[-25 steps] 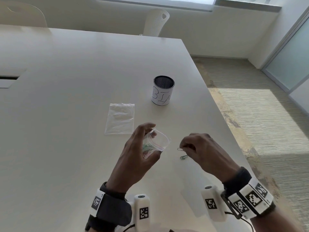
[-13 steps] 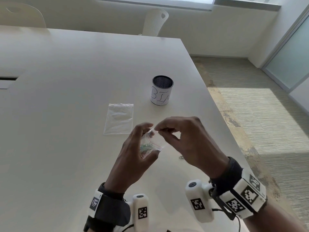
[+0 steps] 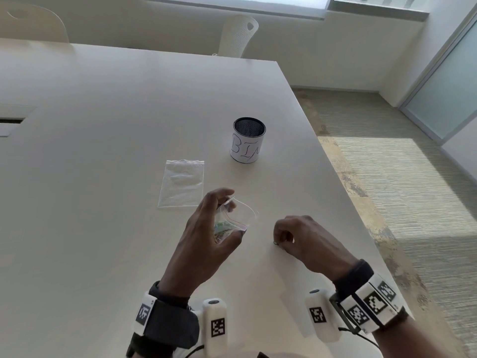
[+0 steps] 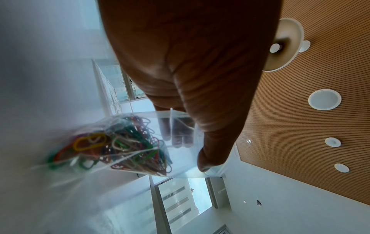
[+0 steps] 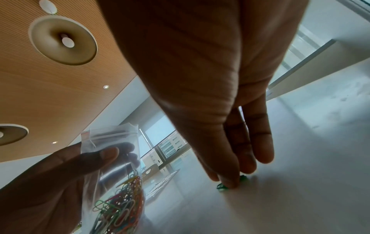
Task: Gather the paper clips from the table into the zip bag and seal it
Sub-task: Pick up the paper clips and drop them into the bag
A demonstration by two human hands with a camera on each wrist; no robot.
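Low in the centre of the head view, the left hand [image 3: 206,233] grips a clear zip bag [image 3: 236,218] above the table [image 3: 103,125], thumb on one side and fingers on the other, with the bag's mouth standing open toward the upper right. A bunch of coloured clips [image 4: 120,145] sits in the bag's lower part, seen plainly in the left wrist view beneath the thumb [image 4: 210,142]. To the right of the bag, the right hand [image 3: 304,241] is down at the table with its fingers curled; its fingertips [image 5: 230,182] press on a green clip [image 5: 222,187] lying on the surface, and whether they have actually pinched it cannot be told. That clip [image 3: 275,243] shows only as a tiny glint at the fingertips in the head view. Above and left of the left hand, a second bag [image 3: 182,183] lies flat on the table, apart from both hands. Further up, right of that bag, stands a mesh cup [image 3: 248,143] wrapped in white paper with handwritten letters. At the top of the frame, a white chair [image 3: 238,34] stands beyond the table's far edge.
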